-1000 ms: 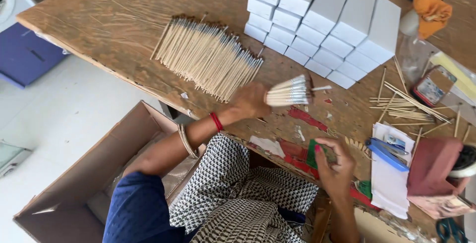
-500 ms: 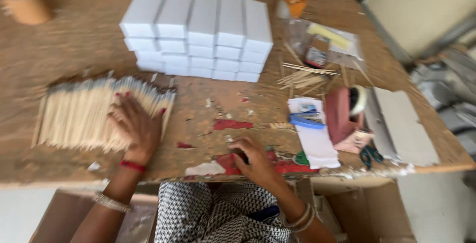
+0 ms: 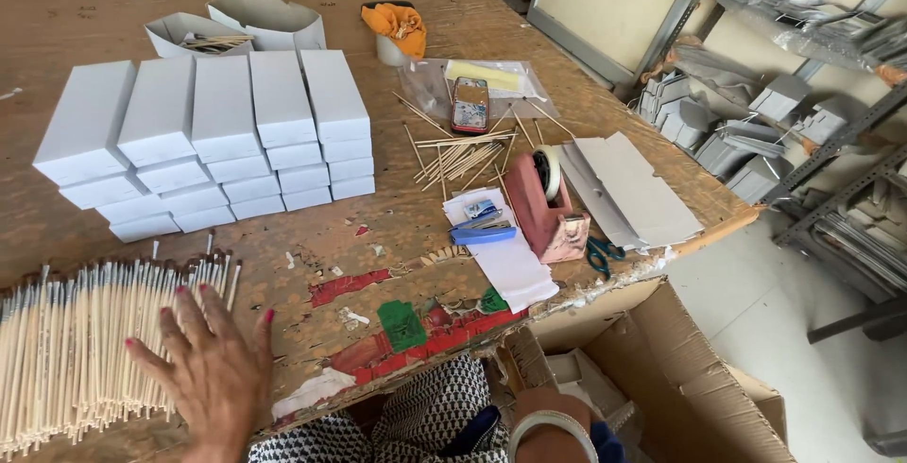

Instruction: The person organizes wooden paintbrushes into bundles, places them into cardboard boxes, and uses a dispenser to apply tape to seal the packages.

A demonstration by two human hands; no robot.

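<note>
The left hand (image 3: 210, 373) lies flat, fingers spread, on the row of thin sticks (image 3: 76, 350), which runs off-frame left. Only the right wrist shows; its hand is hidden.

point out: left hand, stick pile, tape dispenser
left hand (image 3: 213, 378), head view, on the back of the hand, which lies spread on the sticks.
stick pile (image 3: 66, 345), head view, on the middle of the flat row of sticks.
tape dispenser (image 3: 540, 206), head view, on its pink body.
</note>
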